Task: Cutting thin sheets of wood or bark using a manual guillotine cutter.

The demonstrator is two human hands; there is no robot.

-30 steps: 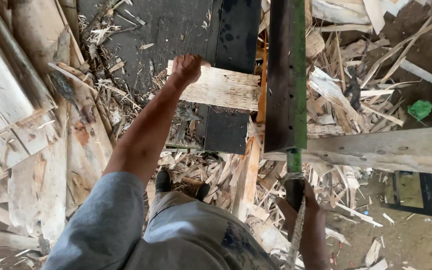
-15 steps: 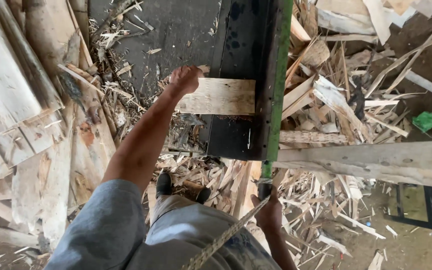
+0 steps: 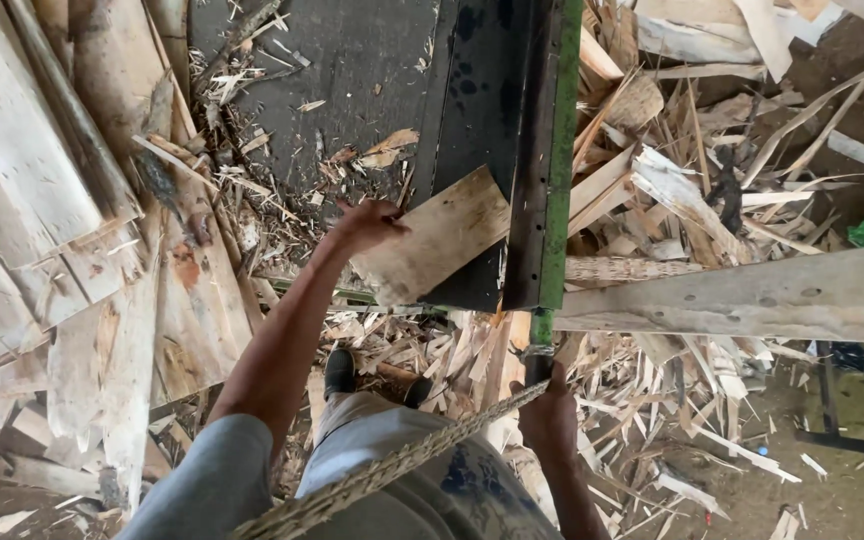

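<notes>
**Board on the machine bed, handle in the other hand**

Near the middle of the frame, the left hand (image 3: 367,222) presses its fingers closed over the upper left edge of a pale wooden board (image 3: 437,240). The board lies tilted on the dark machine bed (image 3: 372,70), its right end touching the green-edged metal bar (image 3: 552,150) that runs down from the top. Lower, right of centre, the right hand (image 3: 549,415) is wrapped shut around the dark handle (image 3: 540,352) at the bar's lower end. A braided rope (image 3: 402,465) crosses diagonally at the bottom, passing just beside that hand. A long grey plank (image 3: 752,295) lies across the right side, above a floor littered with wood scraps (image 3: 672,200).
</notes>
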